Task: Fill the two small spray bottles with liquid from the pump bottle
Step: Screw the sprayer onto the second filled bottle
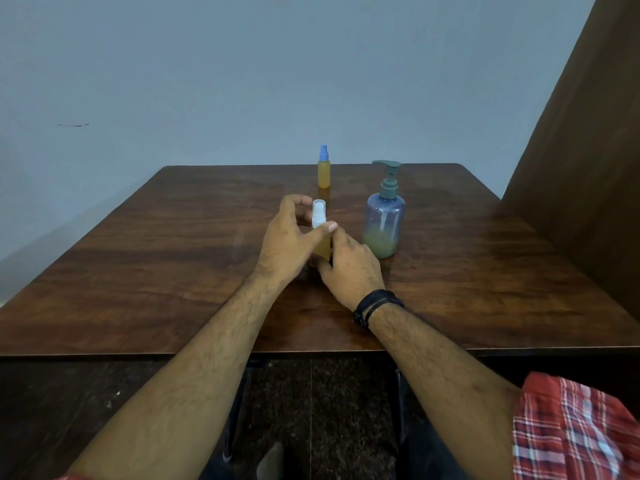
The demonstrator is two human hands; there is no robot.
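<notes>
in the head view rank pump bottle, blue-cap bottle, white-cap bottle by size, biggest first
1. pump bottle
2-3. white-cap bottle and blue-cap bottle: unsure; the white-cap one is nearer and partly hidden by the hands.

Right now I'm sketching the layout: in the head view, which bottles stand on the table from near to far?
White-capped small spray bottle of amber liquid, held by both hands → translucent bluish pump bottle with grey-green pump → blue-capped small spray bottle of amber liquid.

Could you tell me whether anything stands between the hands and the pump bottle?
Nothing visible does. The pump bottle stands just beyond the right hand, with bare table between. Both hands, left hand too, hold the white-capped bottle.
</notes>
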